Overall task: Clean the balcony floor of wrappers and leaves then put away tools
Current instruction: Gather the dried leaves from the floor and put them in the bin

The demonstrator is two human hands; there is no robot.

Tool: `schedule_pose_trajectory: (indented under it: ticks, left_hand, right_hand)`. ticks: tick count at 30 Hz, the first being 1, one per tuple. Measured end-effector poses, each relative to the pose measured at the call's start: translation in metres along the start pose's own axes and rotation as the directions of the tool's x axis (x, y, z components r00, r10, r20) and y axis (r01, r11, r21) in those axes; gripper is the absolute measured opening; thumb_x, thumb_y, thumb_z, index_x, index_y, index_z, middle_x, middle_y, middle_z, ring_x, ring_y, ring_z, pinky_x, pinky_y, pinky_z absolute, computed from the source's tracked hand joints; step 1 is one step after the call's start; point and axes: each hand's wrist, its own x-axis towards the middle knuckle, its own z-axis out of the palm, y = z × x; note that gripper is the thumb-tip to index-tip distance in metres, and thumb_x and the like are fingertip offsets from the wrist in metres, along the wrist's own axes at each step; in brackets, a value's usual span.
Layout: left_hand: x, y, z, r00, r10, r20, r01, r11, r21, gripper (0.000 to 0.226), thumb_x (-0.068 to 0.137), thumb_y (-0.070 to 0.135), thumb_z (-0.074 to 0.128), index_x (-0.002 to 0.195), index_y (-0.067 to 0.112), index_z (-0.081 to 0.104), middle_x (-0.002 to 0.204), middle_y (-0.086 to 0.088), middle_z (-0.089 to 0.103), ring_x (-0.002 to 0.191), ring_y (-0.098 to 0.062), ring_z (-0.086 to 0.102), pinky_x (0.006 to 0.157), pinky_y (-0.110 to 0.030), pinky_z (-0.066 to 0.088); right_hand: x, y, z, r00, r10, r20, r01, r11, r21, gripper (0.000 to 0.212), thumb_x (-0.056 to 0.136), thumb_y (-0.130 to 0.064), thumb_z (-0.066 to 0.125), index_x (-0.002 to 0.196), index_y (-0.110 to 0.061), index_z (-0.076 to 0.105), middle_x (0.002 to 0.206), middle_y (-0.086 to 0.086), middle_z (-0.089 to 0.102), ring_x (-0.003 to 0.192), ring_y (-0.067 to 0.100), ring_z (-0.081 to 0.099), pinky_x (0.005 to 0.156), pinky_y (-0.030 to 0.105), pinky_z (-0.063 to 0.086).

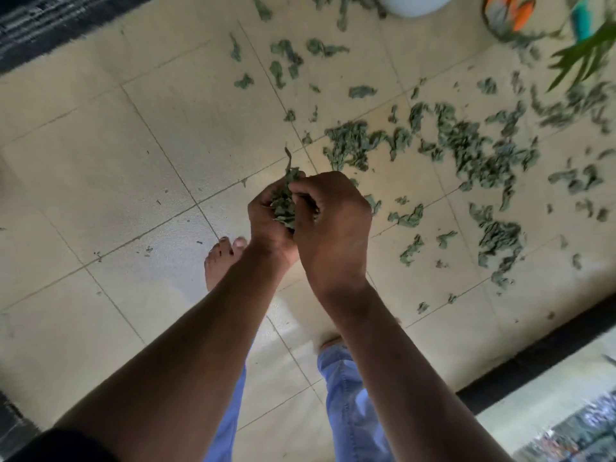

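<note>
Head view: floor [100,168] cleanup.
Left hand [271,216]: I cup gathered leaves [283,203], keeping them contained.
Right hand [333,225]: I pinch the same bunch, packing it.
Beyond hands: loose leaves [466,145] remain.

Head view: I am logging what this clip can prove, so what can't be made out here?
- Bunch of leaves: how much is held, hidden by the cupped left hand and right hand.
- White object: cut off by the top edge.
- Orange item: blurred, cut off; wrapper or not, unclear.
- Scattered leaves: motion-blurred at right.
- Tools: none identifiable.
</note>
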Motion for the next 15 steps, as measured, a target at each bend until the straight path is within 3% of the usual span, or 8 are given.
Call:
schedule_pose_trajectory:
  ticks: [3, 6, 8, 10, 12, 15]
  left_hand:
    - [-0.009, 0.000, 0.008, 0.999, 0.020, 0.046, -0.023, 0.997, 0.077, 0.066, 0.106, 0.010, 0.024, 0.054, 0.013, 0.064, 0.052, -0.002, 0.056, 0.047, -0.013, 0.060, 0.048, -0.016, 0.048]
    - [-0.007, -0.003, 0.001, 0.998, 0.062, 0.008, -0.062, 0.981, 0.186, 0.060, 0.105, 0.005, 0.028, 0.058, 0.016, 0.063, 0.049, 0.006, 0.057, 0.045, -0.005, 0.058, 0.046, -0.014, 0.046]
    - [-0.020, -0.002, 0.001, 0.996, 0.039, 0.081, -0.053, 0.984, 0.170, 0.046, 0.105, 0.005, 0.041, 0.065, 0.011, 0.062, 0.042, 0.017, 0.055, 0.041, 0.003, 0.058, 0.045, -0.006, 0.041]
    - [-0.031, 0.000, -0.001, 0.997, 0.014, 0.072, -0.027, 0.984, 0.178, 0.054, 0.108, -0.001, 0.034, 0.064, -0.003, 0.066, 0.036, 0.023, 0.051, 0.041, 0.010, 0.057, 0.048, -0.003, 0.042]
    - [-0.017, -0.011, -0.013, 0.996, -0.029, 0.084, 0.011, 0.979, 0.204, 0.050, 0.102, 0.004, 0.037, 0.060, 0.002, 0.064, 0.049, 0.009, 0.061, 0.048, -0.002, 0.064, 0.054, -0.009, 0.049]
    - [-0.005, -0.012, -0.023, 0.999, 0.036, 0.003, -0.036, 0.999, 0.034, 0.036, 0.090, 0.016, 0.040, 0.066, 0.010, 0.067, 0.064, -0.005, 0.062, 0.061, -0.017, 0.067, 0.060, -0.022, 0.055]
  right_hand:
    - [0.004, -0.002, 0.000, 0.999, -0.041, 0.035, 0.045, 0.993, -0.106, 0.021, 0.078, 0.007, 0.068, 0.084, -0.011, 0.077, 0.080, 0.006, 0.070, 0.074, 0.026, 0.066, 0.062, 0.037, 0.056]
    - [-0.001, 0.000, 0.003, 0.994, -0.072, 0.076, 0.083, 0.985, -0.154, 0.021, 0.079, 0.006, 0.068, 0.087, -0.011, 0.077, 0.086, 0.004, 0.072, 0.079, 0.024, 0.065, 0.069, 0.031, 0.053]
    - [-0.004, 0.004, 0.006, 0.994, -0.088, 0.072, 0.098, 0.983, -0.154, 0.022, 0.080, 0.007, 0.069, 0.088, -0.011, 0.077, 0.089, 0.003, 0.073, 0.082, 0.024, 0.065, 0.075, 0.025, 0.047]
    - [-0.006, 0.009, 0.009, 0.992, -0.106, 0.073, 0.117, 0.980, -0.158, 0.020, 0.082, 0.004, 0.069, 0.089, -0.013, 0.078, 0.090, 0.001, 0.074, 0.085, 0.024, 0.065, 0.080, 0.029, 0.047]
    - [-0.009, 0.016, 0.014, 0.988, -0.119, 0.093, 0.134, 0.977, -0.165, 0.017, 0.084, -0.003, 0.070, 0.091, -0.016, 0.078, 0.091, -0.002, 0.075, 0.089, 0.026, 0.065, 0.084, 0.034, 0.047]
    - [-0.017, 0.024, 0.020, 0.989, -0.094, 0.115, 0.110, 0.985, -0.135, 0.013, 0.087, -0.014, 0.071, 0.095, -0.021, 0.078, 0.096, -0.007, 0.076, 0.094, 0.029, 0.066, 0.086, 0.044, 0.047]
